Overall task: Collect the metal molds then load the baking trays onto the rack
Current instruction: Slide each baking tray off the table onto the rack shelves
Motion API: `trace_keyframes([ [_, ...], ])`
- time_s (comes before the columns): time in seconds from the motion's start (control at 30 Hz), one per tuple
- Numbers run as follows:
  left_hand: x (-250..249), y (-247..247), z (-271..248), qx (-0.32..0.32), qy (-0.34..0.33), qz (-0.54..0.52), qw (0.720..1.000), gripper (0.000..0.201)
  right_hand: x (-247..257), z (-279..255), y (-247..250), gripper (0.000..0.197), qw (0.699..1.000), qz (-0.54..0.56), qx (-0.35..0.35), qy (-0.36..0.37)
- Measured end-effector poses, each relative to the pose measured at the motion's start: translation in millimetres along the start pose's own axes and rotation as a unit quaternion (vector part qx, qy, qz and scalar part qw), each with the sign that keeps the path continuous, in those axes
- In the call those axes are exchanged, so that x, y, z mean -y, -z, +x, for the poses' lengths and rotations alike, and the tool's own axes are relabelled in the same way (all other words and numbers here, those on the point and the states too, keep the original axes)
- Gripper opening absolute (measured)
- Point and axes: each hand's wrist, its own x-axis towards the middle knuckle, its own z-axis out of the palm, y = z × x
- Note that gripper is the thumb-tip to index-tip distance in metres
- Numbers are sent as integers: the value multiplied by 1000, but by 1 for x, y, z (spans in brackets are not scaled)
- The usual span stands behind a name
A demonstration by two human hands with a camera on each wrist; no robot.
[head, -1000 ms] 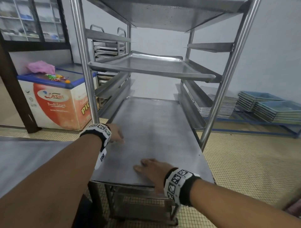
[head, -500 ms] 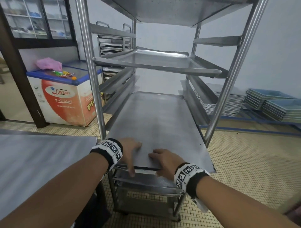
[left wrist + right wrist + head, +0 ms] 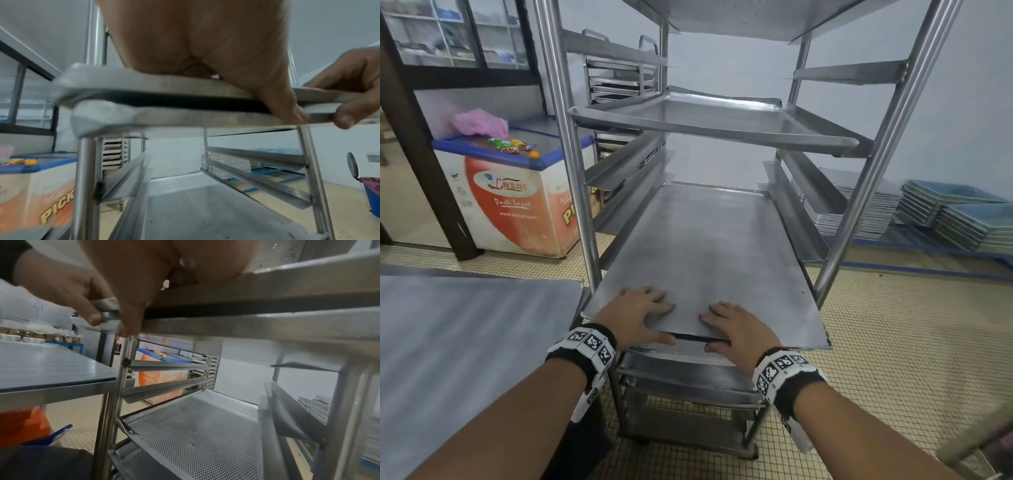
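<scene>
A flat metal baking tray [image 3: 709,246] lies on the runners of the steel rack [image 3: 887,154], its near end sticking out toward me. My left hand [image 3: 640,315] and right hand [image 3: 736,329] grip that near edge side by side, fingers on top and thumbs curled under. The left wrist view shows the tray edge [image 3: 164,91] under my left hand [image 3: 205,48], with my right hand [image 3: 353,91] pinching it alongside. A perforated tray [image 3: 681,349] sits just below. Another tray [image 3: 709,116] rests one level higher. No molds are in view.
A steel table [image 3: 465,342] stands to the left of the rack. Behind it is a chest freezer [image 3: 510,205] and a second rack [image 3: 619,78] with trays. Stacks of trays [image 3: 859,212] lie on the floor at right. Lower perforated trays [image 3: 195,426] fill the rack's bottom.
My hands slid back from lying flat on the tray's top to its near edge, thumbs now hooked under. The tray has gone deeper into the rack.
</scene>
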Motion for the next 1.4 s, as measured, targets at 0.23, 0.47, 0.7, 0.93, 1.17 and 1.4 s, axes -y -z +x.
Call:
trace_keyframes([
  [0.23,17,-5,31,-17,-17,29,999,107,-15,22,4,63,999,22,-12,-21],
  [0.47,29,1,64,-17,-11,21,1000,98,-37,50,0,62,997,39,-57,-44],
  [0.7,41,7,99,-20,-15,28,999,90,-59,79,1,61,995,13,-81,-50],
  [0.93,53,9,132,-19,-16,15,1000,104,-81,105,3,61,995,19,-87,-46],
  [1.17,58,9,146,-36,-23,19,999,101,-91,117,4,62,995,15,-93,-37],
  [1.4,47,5,134,-51,15,72,996,92,-90,117,1,61,996,7,-89,-27],
])
